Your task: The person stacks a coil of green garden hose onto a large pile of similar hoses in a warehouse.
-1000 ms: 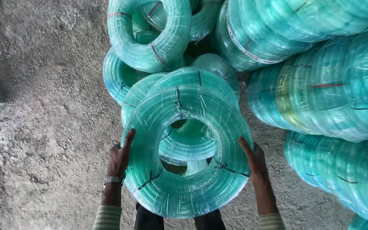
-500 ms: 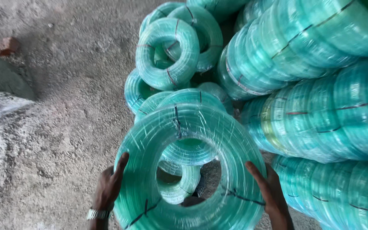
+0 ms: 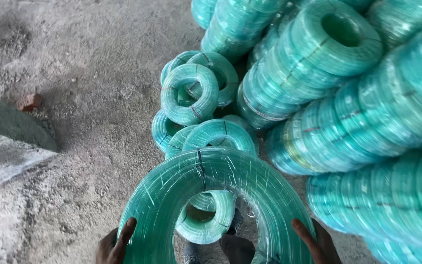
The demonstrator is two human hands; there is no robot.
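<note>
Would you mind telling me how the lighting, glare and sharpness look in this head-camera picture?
Head view: soft, even daylight, with a dark shadow patch on the concrete floor at left; white glare streaks on the wrapped green coil held by the left hand and right hand; the stacked coils at right look slightly soft, and the lower edge crops both hands.

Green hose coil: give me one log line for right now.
left hand: gripping green hose coil | right hand: gripping it | coil: upright | floor: concrete
</note>
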